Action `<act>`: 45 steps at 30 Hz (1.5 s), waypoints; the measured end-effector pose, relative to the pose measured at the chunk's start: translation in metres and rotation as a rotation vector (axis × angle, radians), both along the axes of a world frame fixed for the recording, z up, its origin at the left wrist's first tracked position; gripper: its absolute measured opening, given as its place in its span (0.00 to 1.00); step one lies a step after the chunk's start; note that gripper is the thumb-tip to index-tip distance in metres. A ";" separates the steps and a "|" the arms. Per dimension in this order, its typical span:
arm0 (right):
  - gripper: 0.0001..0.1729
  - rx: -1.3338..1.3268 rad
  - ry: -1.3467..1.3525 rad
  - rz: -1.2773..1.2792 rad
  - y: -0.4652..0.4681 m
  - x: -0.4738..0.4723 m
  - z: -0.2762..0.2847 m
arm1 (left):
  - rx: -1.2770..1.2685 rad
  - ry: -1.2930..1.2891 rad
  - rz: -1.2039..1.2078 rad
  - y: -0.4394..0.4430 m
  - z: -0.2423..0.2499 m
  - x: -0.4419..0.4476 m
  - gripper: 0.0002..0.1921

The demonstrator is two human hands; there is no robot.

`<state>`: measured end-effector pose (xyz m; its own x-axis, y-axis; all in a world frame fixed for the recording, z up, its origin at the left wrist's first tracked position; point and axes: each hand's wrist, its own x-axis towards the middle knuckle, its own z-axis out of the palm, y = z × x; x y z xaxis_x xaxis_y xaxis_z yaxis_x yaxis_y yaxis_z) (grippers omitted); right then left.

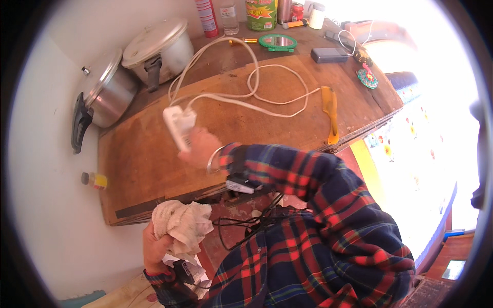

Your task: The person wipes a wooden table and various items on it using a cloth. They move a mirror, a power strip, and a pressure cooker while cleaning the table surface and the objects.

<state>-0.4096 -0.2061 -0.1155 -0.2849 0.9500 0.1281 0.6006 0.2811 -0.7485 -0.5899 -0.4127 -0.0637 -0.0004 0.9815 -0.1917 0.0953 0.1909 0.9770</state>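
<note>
My left hand [156, 244] grips a crumpled white cloth [183, 227] in front of the table's near edge. Reaching across my body, my right hand [202, 148] holds the near end of a white power strip [178, 125] over the wooden tabletop [138, 165]. A plug sits in the strip's far part. White cable [238, 101] runs from it in loose loops over the wood. A yellow comb [330, 115] lies right of the loops, close to the cable's end. My right hand is slightly blurred.
Two pressure cookers [169, 50] stand at the back left by the wall. A small yellow-labelled jar [94, 181] is at the left edge. Farther back are a green mirror [278, 41], a power bank [329, 55], a water bottle [229, 21] and a green canister [262, 15]. Black cables [250, 227] hang before me.
</note>
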 end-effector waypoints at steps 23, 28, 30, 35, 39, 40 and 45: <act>0.09 -0.037 -0.001 0.550 0.166 0.283 0.170 | 0.042 -0.079 0.056 0.065 0.108 0.242 0.29; 0.11 0.068 -0.121 0.300 0.268 0.328 0.142 | 0.310 -0.198 0.191 0.110 0.108 0.306 0.28; 0.08 0.245 -0.188 0.269 0.296 0.332 0.122 | 0.497 0.037 0.155 0.139 0.087 0.318 0.29; 0.10 0.316 -0.420 0.295 0.335 0.310 0.077 | 0.587 1.136 -0.234 0.188 0.001 0.345 0.29; 0.13 0.333 -0.559 0.328 0.356 0.268 0.063 | 0.467 1.137 -0.275 0.185 -0.027 0.344 0.28; 0.18 0.280 -0.646 0.281 0.361 0.254 0.060 | 0.473 1.123 -0.246 0.184 -0.028 0.341 0.28; 0.23 0.151 -0.849 0.162 0.382 0.202 0.041 | 0.474 0.987 -0.319 0.191 -0.019 0.325 0.29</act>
<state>-0.2073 0.1760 -0.0748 -0.4714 0.8793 -0.0674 0.8817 0.4716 -0.0145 -0.2647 -0.2220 -0.0826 0.3176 0.9373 0.1437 0.8399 -0.3484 0.4162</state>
